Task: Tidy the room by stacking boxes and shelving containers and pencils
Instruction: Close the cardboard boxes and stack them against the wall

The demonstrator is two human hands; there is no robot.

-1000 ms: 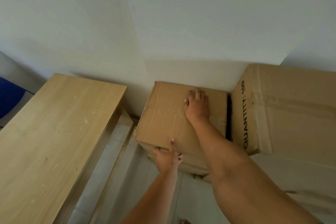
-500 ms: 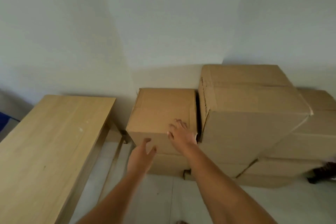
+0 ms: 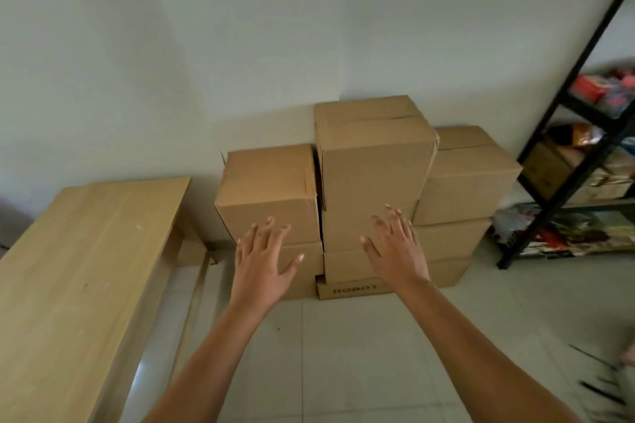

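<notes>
I see both hands spread, holding nothing: left hand [image 3: 262, 261] w/ fingers [image 3: 271, 227] before the left box [image 3: 271, 189], right hand [image 3: 398, 251] before the tall middle box [image 3: 372, 165]. Boxes stacked vs wall, straight ahead; neither hand clearly touching.

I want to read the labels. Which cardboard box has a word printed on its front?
The flat box at the bottom of the middle stack, on the floor below the right hand: its front reads "ROBOT". The other boxes' visible faces look plain.
</notes>
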